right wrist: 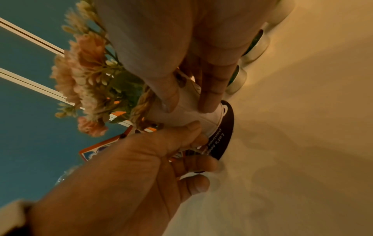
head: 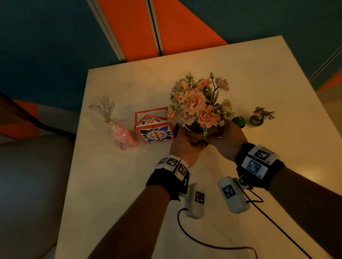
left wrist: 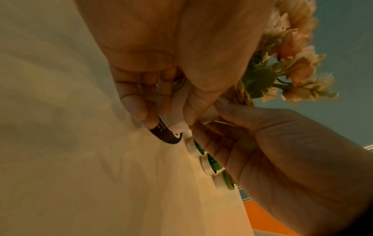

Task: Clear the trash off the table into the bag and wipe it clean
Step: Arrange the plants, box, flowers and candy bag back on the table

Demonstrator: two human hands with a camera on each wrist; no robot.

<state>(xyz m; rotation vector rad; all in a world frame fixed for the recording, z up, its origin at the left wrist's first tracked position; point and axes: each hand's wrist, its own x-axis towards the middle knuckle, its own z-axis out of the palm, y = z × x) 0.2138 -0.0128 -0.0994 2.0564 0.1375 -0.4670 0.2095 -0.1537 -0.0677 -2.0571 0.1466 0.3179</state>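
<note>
my left hand [head: 182, 146] and my right hand [head: 227, 140] were both wrapped around the small white pot of pink and peach artificial flowers [head: 198, 104], one on each side, fingers curled against its wall. from the left wrist view my left fingers [left wrist: 137, 103] pressed the pot's white side [left wrist: 178, 102], and my right hand [left wrist: 262, 143] closed in from the other side. under the pot sat a round black coaster with white lettering [right wrist: 224, 127], its edge showing just below my fingertips; whether the coaster was lifted with the pot or lay flat on the table i could not tell.

the pale cream table top [head: 130, 194] stretched under both wrists. just left of my left hand stood a small orange-trimmed paper box printed with blue and pink flowers [head: 154, 125], nearly touching my knuckles. further left of it lay a clear cellophane packet tied with a gold twist, holding something pink [head: 121, 133]. just right of my right hand sat a tiny dark green round pot [head: 238, 121], and beyond it a second little green pot with a miniature plant [head: 260, 116]. a black cable [head: 205, 243] trailed across the table below my wrists.
</note>
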